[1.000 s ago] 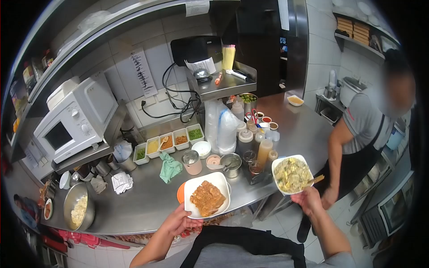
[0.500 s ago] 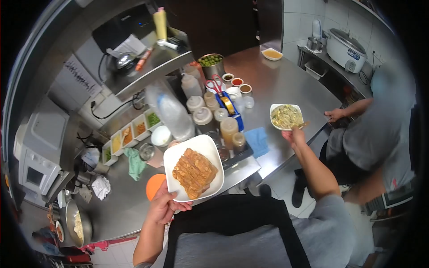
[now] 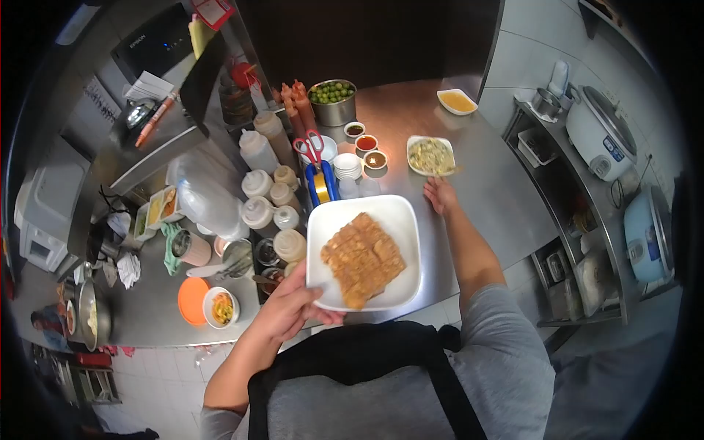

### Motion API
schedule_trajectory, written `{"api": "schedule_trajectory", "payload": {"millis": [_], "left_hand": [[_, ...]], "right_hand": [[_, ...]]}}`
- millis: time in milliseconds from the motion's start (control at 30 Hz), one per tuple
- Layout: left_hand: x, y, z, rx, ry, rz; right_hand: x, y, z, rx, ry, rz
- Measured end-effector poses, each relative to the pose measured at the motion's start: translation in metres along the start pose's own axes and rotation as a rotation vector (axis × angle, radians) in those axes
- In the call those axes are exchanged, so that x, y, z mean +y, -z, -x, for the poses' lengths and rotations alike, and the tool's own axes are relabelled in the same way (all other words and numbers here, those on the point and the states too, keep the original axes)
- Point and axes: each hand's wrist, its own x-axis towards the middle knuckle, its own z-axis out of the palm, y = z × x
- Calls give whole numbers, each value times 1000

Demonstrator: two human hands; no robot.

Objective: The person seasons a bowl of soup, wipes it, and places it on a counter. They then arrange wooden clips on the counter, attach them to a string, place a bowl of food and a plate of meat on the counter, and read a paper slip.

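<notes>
In my left hand (image 3: 293,304) is the edge of a white square plate (image 3: 317,282), raised over the counter's front edge. A golden-brown fried cutlet (image 3: 363,260), cut into strips, lies on it. My right hand (image 3: 439,195) stretches forward over the counter. Its fingers are at the near rim of a white square bowl (image 3: 415,167), apparently still gripping it. The bowl holds pale yellow-green food (image 3: 433,155); a small brownish piece sticks out at its right corner. Whether the bowl rests fully on the counter is hard to tell.
Sauce dishes (image 3: 366,142), a tape dispenser (image 3: 321,183) with red scissors and squeeze bottles (image 3: 257,213) stand left of the bowl. Behind are a pot of green fruit (image 3: 334,110) and a bowl of yellow liquid (image 3: 457,103). A rice cooker (image 3: 598,136) stands on the right shelf.
My right hand has carried the bowl forward to the back of the counter. The plate in my left hand has shifted right in view. The other person at the right is out of view.
</notes>
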Motion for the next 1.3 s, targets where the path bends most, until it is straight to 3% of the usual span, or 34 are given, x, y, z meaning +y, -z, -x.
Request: {"api": "schedule_trajectory", "payload": {"millis": [100, 133, 200, 333, 500, 700, 733, 867, 1100, 1300], "left_hand": [[-24, -17, -54, -13, 49, -3], [-35, -22, -73, 7, 76, 13], [-59, -22, -113, 12, 133, 42], [-116, -19, -186, 68, 195, 50], [-181, -1, -255, 11, 255, 96], [-157, -13, -296, 50, 229, -124], [-148, -18, -297, 166, 242, -161], [-124, -21, -279, 267, 300, -204], [-101, 0, -201, 1, 170, -128], [-77, 7, -143, -33, 29, -13]], "right_hand": [[-23, 9, 9, -251, -71, 92], [-27, 21, 20, -424, -104, 96], [-56, 33, 74, -656, -291, 44], [-67, 75, 154, -603, -438, -90], [-35, 97, 172, -319, -267, 12], [-22, 89, 128, -19, -91, 67], [-21, 86, 114, 6, -73, 80], [-20, 65, 48, 3, -27, 104], [-38, 35, -21, -22, -60, 92], [-45, 19, -57, -20, -87, 108]]}}
